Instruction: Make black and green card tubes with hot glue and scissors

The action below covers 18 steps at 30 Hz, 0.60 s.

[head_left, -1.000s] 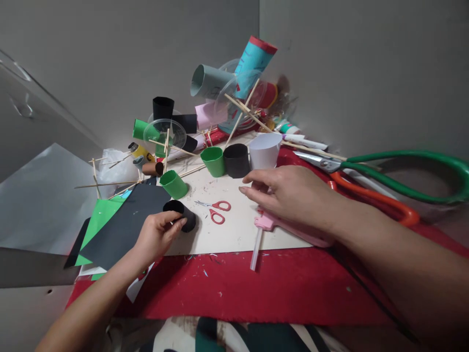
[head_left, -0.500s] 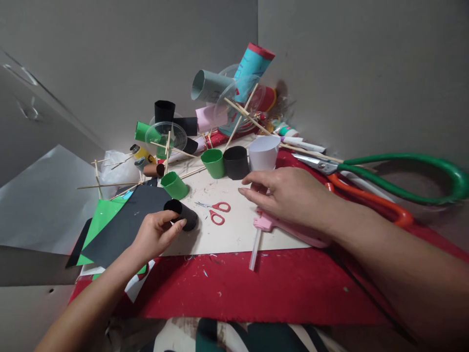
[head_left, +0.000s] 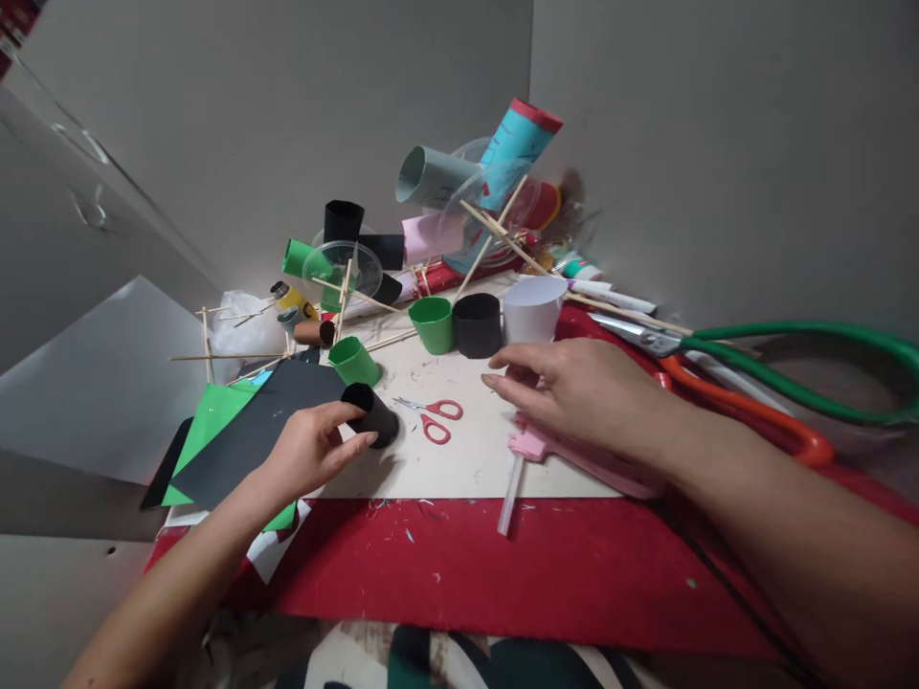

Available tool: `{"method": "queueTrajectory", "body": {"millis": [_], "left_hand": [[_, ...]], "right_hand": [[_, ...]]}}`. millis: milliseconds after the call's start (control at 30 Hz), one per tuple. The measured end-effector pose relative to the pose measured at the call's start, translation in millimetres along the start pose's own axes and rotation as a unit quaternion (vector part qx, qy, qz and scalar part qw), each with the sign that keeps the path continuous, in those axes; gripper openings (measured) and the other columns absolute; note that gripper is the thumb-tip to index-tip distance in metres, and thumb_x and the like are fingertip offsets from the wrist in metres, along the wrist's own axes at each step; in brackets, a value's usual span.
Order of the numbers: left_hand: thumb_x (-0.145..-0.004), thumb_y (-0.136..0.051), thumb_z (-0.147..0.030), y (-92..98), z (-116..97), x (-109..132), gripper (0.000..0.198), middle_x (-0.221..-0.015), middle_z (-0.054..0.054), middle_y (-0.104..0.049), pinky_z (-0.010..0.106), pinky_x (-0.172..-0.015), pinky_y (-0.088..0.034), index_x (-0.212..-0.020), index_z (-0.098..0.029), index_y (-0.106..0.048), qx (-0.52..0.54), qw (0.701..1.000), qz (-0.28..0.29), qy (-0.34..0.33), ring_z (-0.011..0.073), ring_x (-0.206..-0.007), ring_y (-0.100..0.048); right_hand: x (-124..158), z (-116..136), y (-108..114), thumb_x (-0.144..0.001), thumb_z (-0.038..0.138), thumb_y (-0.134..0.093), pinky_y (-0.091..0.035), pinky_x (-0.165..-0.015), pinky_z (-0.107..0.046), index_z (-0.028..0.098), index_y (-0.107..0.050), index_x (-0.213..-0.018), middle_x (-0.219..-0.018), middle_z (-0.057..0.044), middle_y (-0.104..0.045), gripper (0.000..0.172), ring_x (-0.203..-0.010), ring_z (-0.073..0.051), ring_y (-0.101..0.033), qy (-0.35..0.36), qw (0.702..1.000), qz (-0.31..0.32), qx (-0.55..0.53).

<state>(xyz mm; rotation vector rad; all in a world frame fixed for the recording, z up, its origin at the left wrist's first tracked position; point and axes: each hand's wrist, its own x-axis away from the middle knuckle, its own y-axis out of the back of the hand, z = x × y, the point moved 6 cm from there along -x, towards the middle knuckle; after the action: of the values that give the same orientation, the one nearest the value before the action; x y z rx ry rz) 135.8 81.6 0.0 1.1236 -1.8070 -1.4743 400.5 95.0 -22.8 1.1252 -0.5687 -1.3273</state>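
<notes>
A black paper tube (head_left: 379,421) stands on the white board (head_left: 445,469). My left hand (head_left: 316,445) is at its near left side, thumb and index finger apart in front of it; whether the fingertips touch it I cannot tell. My right hand (head_left: 567,383) hovers over a pink glue gun (head_left: 535,442), fingers loosely bent and apart, holding nothing. A clear glue stick (head_left: 510,493) lies at the gun's near end. Small red-handled scissors (head_left: 437,421) lie between my hands. Behind them stand two green paper cups (head_left: 354,362) (head_left: 432,325), a black one (head_left: 477,327) and a white one (head_left: 535,308).
Large green-handled shears (head_left: 796,335) lie at right above an orange handle (head_left: 747,407). Dark and green paper sheets (head_left: 251,435) lie at left. At the back, paper tubes (head_left: 437,177), clear plastic discs (head_left: 359,263) and wooden sticks (head_left: 495,225) are piled. The red table (head_left: 388,574) ends near my lap.
The view has shifted slightly, so everything appears farther right. My left thumb and index finger are a little wider apart at the black tube. My right hand stays over the glue gun.
</notes>
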Motion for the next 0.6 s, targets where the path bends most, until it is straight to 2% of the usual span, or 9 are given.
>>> {"method": "queueTrajectory", "body": {"millis": [67,167,300,400,600], "left_hand": [[-0.088,-0.064,-0.039,-5.3,-0.8,-1.1,0.028,-0.077,0.004,-0.070,0.021,-0.050,-0.039,-0.102,-0.014,-0.068,0.007,1.000,-0.007,0.001,0.0103,-0.051,-0.057],[-0.089,-0.062,-0.034,-12.5,-2.6,-4.9,0.019,-0.067,0.000,-0.064,0.021,-0.049,-0.035,-0.085,-0.016,-0.068,0.014,1.000,-0.016,-0.004,0.0091,-0.049,-0.052],[-0.091,-0.056,-0.029,-17.8,-5.2,-9.3,0.033,-0.052,-0.004,-0.050,0.021,-0.047,-0.030,-0.060,-0.018,-0.056,0.030,0.999,-0.006,-0.010,0.0085,-0.046,-0.045],[-0.092,-0.054,-0.028,-18.6,-6.4,-10.4,0.037,-0.050,-0.004,-0.047,0.020,-0.046,-0.030,-0.056,-0.018,-0.050,0.046,0.999,0.003,-0.011,0.0082,-0.045,-0.044],[-0.091,-0.053,-0.028,-19.2,-6.8,-11.3,0.038,-0.051,-0.004,-0.048,0.020,-0.046,-0.031,-0.056,-0.018,-0.048,0.059,0.998,0.003,-0.011,0.0083,-0.046,-0.044]], "right_hand": [[0.4,-0.3,-0.8,-0.092,0.034,-0.057,-0.049,-0.064,-0.033,0.020,-0.075,-0.102,-0.088,-0.008,-0.079,0.025,-0.077,-0.027,-0.073,0.001,1.000,0.000,-0.007],[0.3,0.4,-0.9,-0.091,0.034,-0.057,-0.048,-0.062,-0.032,0.020,-0.075,-0.101,-0.084,-0.007,-0.079,0.025,-0.073,-0.026,-0.073,0.009,1.000,-0.004,-0.009],[-0.3,0.4,-0.6,-0.091,0.034,-0.057,-0.048,-0.060,-0.032,0.021,-0.075,-0.100,-0.081,-0.007,-0.079,0.024,-0.071,-0.026,-0.072,0.009,1.000,-0.008,0.004],[-0.2,0.0,-1.0,-0.090,0.033,-0.058,-0.049,-0.061,-0.033,0.021,-0.075,-0.101,-0.084,-0.007,-0.079,0.023,-0.073,-0.026,-0.073,0.006,1.000,-0.003,-0.004],[-0.5,1.4,-0.3,-0.091,0.032,-0.059,-0.050,-0.062,-0.033,0.020,-0.075,-0.101,-0.082,-0.007,-0.078,0.023,-0.072,-0.026,-0.072,-0.005,1.000,0.008,0.000]]}}
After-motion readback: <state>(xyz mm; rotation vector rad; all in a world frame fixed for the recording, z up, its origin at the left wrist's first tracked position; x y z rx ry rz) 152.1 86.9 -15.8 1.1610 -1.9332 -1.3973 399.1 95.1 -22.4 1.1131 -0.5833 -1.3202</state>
